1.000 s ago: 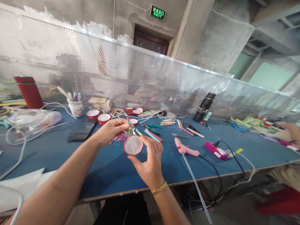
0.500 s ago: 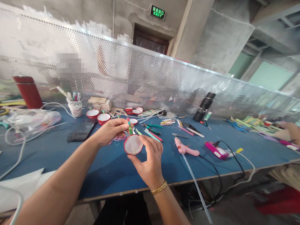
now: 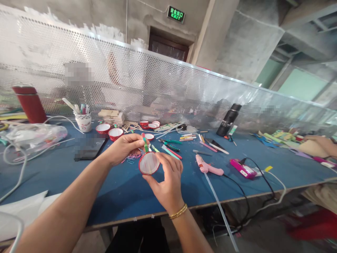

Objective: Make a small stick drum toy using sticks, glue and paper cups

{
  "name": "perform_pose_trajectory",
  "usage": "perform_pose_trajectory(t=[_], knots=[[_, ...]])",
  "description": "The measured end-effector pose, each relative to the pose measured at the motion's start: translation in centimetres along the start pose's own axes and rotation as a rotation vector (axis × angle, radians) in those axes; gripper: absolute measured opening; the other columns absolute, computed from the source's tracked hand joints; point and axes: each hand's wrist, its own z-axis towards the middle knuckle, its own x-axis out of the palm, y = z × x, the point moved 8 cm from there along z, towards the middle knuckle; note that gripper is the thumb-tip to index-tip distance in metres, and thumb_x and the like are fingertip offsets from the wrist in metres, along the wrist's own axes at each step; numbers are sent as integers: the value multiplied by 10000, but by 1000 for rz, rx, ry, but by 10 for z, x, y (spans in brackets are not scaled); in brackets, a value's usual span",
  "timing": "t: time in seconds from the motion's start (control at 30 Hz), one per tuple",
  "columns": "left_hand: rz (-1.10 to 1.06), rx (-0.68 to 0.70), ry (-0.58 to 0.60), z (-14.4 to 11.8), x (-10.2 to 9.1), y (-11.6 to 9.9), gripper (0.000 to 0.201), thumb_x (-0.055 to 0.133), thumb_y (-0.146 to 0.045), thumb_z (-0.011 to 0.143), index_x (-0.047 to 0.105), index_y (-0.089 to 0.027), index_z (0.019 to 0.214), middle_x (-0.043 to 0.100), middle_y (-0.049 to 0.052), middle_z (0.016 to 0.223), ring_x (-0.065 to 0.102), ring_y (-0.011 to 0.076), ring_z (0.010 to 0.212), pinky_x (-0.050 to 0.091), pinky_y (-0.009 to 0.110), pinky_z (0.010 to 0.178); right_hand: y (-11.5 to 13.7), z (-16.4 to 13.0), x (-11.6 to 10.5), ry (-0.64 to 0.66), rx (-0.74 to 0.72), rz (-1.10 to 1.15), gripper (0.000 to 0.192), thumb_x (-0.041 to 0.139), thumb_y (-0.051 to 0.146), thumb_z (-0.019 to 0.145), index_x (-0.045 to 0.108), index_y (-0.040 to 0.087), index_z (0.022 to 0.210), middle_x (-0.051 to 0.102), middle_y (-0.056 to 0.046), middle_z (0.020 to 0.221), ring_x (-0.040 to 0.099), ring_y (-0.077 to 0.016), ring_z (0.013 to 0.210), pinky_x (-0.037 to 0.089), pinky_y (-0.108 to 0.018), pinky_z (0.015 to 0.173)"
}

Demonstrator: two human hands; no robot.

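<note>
My right hand (image 3: 165,179) grips a small round disc (image 3: 149,163) with a red rim and a white face, thumb below and fingers along its right edge. A flat stick (image 3: 145,142), red at the top and green lower down, stands at the disc's upper edge. My left hand (image 3: 131,146) pinches this stick between thumb and fingers. The stick's lower end meets or nearly meets the rim; I cannot tell if it is fixed there. Behind my hands lie pink and blue threads (image 3: 132,157) and another red-rimmed white piece (image 3: 149,136).
A pink glue gun (image 3: 207,168) with a long clear stick lies right, beside a magenta device (image 3: 242,169) with cables. Pliers (image 3: 170,144), markers (image 3: 187,137), a black bottle (image 3: 229,120), red-rimmed pieces (image 3: 116,133), a paper cup (image 3: 83,121) and a dark tablet-like slab (image 3: 91,149) surround the hands.
Almost nothing differs. Both hands keep their hold on the stick and disc, and the view has shifted very slightly. At the far right, another person's arm has moved a little.
</note>
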Motion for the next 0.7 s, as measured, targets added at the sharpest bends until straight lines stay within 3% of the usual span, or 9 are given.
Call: perform_pose_trajectory(t=[0.7], knots=[[-7, 6, -18, -2, 2, -1, 478, 931, -580, 619, 803, -170, 828, 743, 64, 809, 616, 117, 648, 536, 222, 570, 1, 1, -3, -30, 12, 1, 583, 775, 511, 890, 590, 218, 1360, 711, -120, 1275, 631, -294, 1193, 412, -467, 1058]])
